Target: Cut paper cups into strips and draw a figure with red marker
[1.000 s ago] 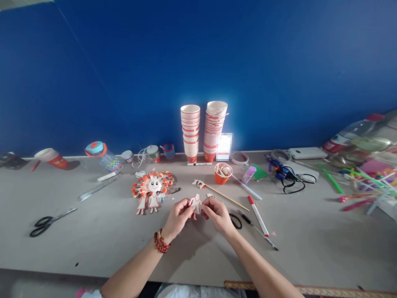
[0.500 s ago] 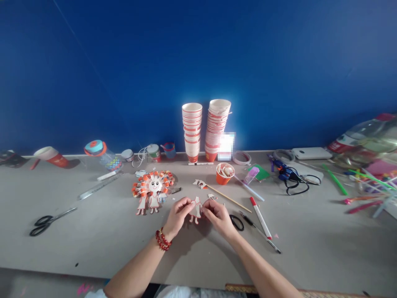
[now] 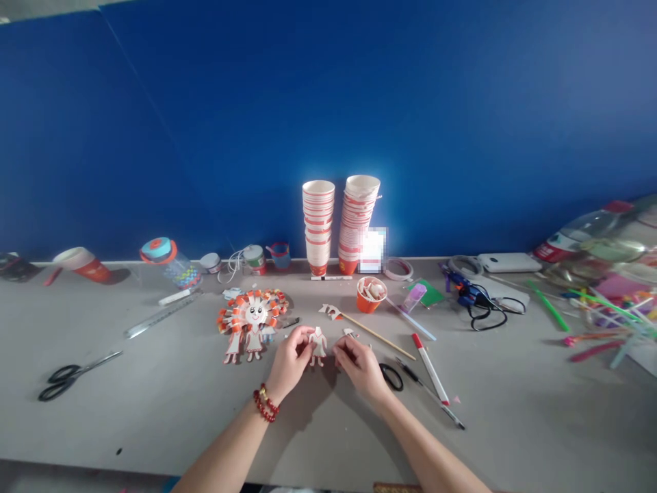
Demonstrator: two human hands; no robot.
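Note:
My left hand (image 3: 288,364) pinches a white paper doll body cutout (image 3: 318,345) with red edging and two small feet by its left side. Just right of the cutout, my right hand (image 3: 362,370) has its fingertips pressed together; whether something small is between them is hidden. To the left lie finished-looking paper dolls (image 3: 255,316) with round smiling faces, orange-and-white fringed hair and similar dresses. Beyond my hands are paper scraps (image 3: 329,312) and a thin wooden stick (image 3: 378,335). Black scissor handles (image 3: 391,377) show beside my right hand.
Two tall stacks of paper cups (image 3: 318,233) stand against the blue wall, with a scrap-filled orange cup (image 3: 370,298) before them. A red-capped marker (image 3: 430,370) and a pen (image 3: 436,397) lie right. Scissors (image 3: 72,376) and a ruler (image 3: 159,316) lie left. A glue gun (image 3: 469,294) sits farther right.
My right hand has come away from the cutout's right edge, leaving a small gap. The cutout stays in my left hand, shifted slightly left. The view has tilted up a little.

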